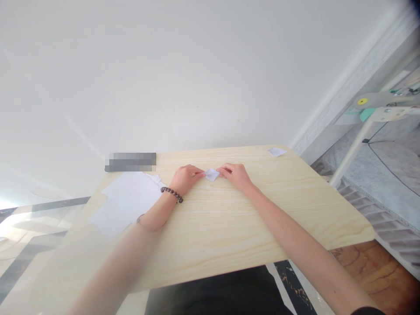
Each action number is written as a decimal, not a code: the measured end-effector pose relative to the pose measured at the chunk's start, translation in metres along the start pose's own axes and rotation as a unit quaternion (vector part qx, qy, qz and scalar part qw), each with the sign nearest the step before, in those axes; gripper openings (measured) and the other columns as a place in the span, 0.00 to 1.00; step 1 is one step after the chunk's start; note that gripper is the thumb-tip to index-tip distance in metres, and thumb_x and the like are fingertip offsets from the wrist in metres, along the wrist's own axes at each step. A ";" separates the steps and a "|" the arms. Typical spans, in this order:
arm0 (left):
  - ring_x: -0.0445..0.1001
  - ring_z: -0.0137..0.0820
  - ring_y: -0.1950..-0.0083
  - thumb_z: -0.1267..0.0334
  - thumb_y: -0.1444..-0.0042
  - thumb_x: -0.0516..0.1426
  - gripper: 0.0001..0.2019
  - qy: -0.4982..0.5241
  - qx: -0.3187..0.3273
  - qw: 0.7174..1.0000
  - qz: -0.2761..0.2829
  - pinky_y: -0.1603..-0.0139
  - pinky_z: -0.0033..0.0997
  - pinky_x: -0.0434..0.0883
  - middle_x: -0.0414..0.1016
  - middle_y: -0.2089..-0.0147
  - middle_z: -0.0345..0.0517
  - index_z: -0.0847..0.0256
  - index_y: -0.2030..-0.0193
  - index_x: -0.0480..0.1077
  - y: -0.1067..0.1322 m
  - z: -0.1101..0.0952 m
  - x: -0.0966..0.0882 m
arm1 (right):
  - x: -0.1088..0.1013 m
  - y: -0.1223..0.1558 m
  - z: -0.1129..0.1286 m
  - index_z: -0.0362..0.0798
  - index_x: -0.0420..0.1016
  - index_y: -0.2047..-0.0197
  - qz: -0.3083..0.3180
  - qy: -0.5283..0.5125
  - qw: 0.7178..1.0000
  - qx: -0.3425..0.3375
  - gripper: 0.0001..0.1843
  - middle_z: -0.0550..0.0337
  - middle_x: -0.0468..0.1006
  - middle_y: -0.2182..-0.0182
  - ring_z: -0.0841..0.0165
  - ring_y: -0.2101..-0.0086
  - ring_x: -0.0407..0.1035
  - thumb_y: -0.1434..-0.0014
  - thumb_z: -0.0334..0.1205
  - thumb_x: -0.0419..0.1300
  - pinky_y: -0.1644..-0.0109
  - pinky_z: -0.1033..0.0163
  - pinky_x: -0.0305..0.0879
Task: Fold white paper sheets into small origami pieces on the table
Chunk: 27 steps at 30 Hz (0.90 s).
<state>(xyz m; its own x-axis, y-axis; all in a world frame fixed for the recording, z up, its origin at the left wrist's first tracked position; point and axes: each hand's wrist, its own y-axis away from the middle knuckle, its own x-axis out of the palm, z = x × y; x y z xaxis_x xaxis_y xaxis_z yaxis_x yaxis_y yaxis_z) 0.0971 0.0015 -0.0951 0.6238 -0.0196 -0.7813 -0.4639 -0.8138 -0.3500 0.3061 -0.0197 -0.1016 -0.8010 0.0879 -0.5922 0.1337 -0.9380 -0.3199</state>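
- While both hands meet over the pale wooden surface (223, 227), all eyes go to the small paper (212, 175), a white diamond right there between them!
- Left hand (187, 178): thumb and fingers pinched together on the small paper's left corner, a dark beaded bracelet (172, 192) at the wrist.
- Right hand (235, 174): mirroring that, fingertips closed on the small paper's right corner, so it's held from both sides! Resting on the surface or lifted a touch? Can't tell from here.
- The step in hand, by my reckoning: shaping this little piece, perhaps folding it or squaring it up, its two corners the handles. Any creases are too small to call.
- And the next move? It calls for a delicate touch, I'd say: both pinches level, edges brought true, one hand steadying the small paper if the other presses, and no tug that might tear it.
- Out to the left of the small paper, past the left hand, a loose spread of white sheets (127, 197); well off to the right of the small paper and farther back, a second paper piece (276, 152), neither hand on it.
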 end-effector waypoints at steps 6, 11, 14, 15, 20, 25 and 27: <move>0.70 0.30 0.65 0.53 0.47 0.51 0.14 -0.013 -0.025 1.000 -0.010 0.59 0.28 0.65 0.75 0.65 0.40 0.56 0.66 0.74 0.000 0.000 0.000 | -0.004 0.000 0.001 0.47 0.74 0.66 0.019 -0.040 0.999 0.007 0.15 0.61 0.77 0.73 0.73 0.74 0.67 0.45 0.46 0.51 0.67 0.68 0.61; 0.70 0.29 0.66 0.52 0.47 0.51 0.14 -0.018 -0.049 0.999 -0.013 0.59 0.28 0.65 0.75 0.65 0.40 0.56 0.66 0.74 0.000 -0.001 0.000 | -0.012 0.000 -0.003 0.50 0.73 0.59 0.041 -0.030 0.998 -0.024 0.15 0.60 0.75 0.66 0.72 0.69 0.67 0.47 0.45 0.54 0.66 0.67 0.61; 0.70 0.29 0.67 0.52 0.47 0.51 0.14 -0.017 -0.051 0.998 -0.014 0.59 0.28 0.65 0.75 0.65 0.40 0.56 0.66 0.74 0.000 -0.001 -0.001 | -0.012 -0.001 -0.006 0.49 0.74 0.62 0.028 -0.002 0.998 -0.053 0.13 0.60 0.74 0.71 0.73 0.73 0.65 0.46 0.43 0.53 0.68 0.66 0.60; 0.70 0.29 0.67 0.52 0.48 0.51 0.14 -0.016 -0.053 0.998 -0.014 0.59 0.28 0.65 0.75 0.65 0.40 0.56 0.66 0.74 0.000 -0.002 -0.001 | -0.011 -0.001 -0.006 0.48 0.75 0.63 0.022 0.001 0.998 -0.057 0.12 0.60 0.73 0.73 0.73 0.75 0.65 0.46 0.42 0.53 0.68 0.66 0.60; 0.70 0.29 0.66 0.51 0.48 0.51 0.15 -0.013 -0.060 0.998 -0.007 0.60 0.28 0.65 0.75 0.64 0.40 0.56 0.65 0.74 0.000 -0.003 -0.002 | -0.010 -0.002 -0.006 0.47 0.75 0.67 0.002 -0.002 0.999 -0.050 0.12 0.60 0.73 0.72 0.74 0.75 0.67 0.45 0.42 0.52 0.66 0.66 0.62; 0.70 0.29 0.67 0.50 0.48 0.51 0.15 -0.014 -0.064 0.998 -0.013 0.61 0.28 0.65 0.75 0.65 0.40 0.56 0.67 0.74 0.000 -0.004 -0.002 | -0.010 -0.001 -0.002 0.47 0.73 0.62 0.002 -0.021 1.000 -0.018 0.15 0.58 0.74 0.69 0.75 0.78 0.66 0.45 0.46 0.51 0.70 0.67 0.62; 0.70 0.29 0.68 0.50 0.49 0.51 0.16 -0.010 -0.064 0.998 -0.012 0.62 0.29 0.65 0.75 0.66 0.40 0.56 0.68 0.74 0.001 -0.003 -0.002 | -0.008 0.000 -0.001 0.47 0.72 0.60 -0.005 -0.019 1.000 0.004 0.17 0.59 0.75 0.70 0.75 0.80 0.65 0.46 0.47 0.51 0.72 0.67 0.61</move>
<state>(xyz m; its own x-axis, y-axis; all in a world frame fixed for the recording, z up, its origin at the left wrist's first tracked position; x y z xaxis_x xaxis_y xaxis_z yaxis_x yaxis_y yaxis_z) 0.0979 -0.0008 -0.0924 0.6202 0.0117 -0.7844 -0.3640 -0.8815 -0.3009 0.3133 -0.0202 -0.0971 -0.8235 0.0845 -0.5610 0.1208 -0.9401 -0.3189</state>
